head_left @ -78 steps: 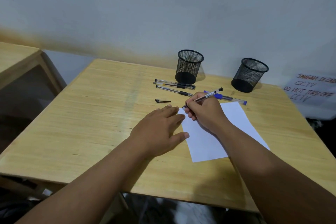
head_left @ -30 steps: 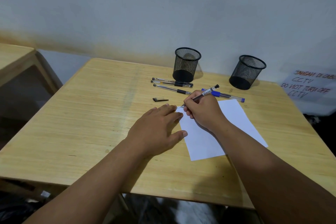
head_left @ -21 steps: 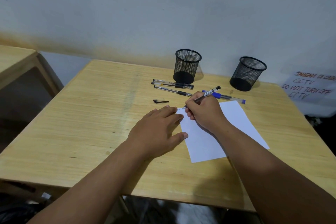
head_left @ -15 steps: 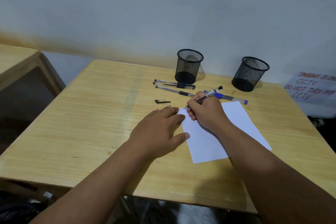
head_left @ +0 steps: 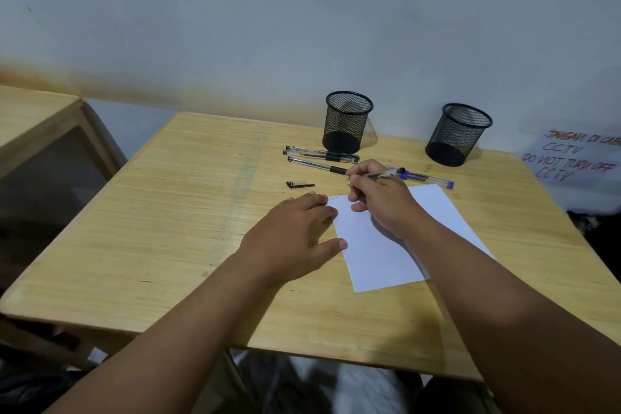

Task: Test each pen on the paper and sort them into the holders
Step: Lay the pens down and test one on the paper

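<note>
**Pen held above the top edge of the paper**

The pen (head_left: 383, 174) is pinched in the curled fingers of the right hand (head_left: 379, 198), lying almost flat over the far-left corner of the white paper (head_left: 396, 245), where a small scribble (head_left: 334, 198) shows. The left hand (head_left: 295, 232) lies flat with straight fingers on the paper's left edge. At 11 o'clock from the paper lie a loose black cap (head_left: 300, 184) and three pens (head_left: 319, 155); a blue pen (head_left: 430, 178) lies at 12. Two mesh holders (head_left: 347, 121) (head_left: 458, 134) stand behind on the wooden table (head_left: 168, 212).
</note>
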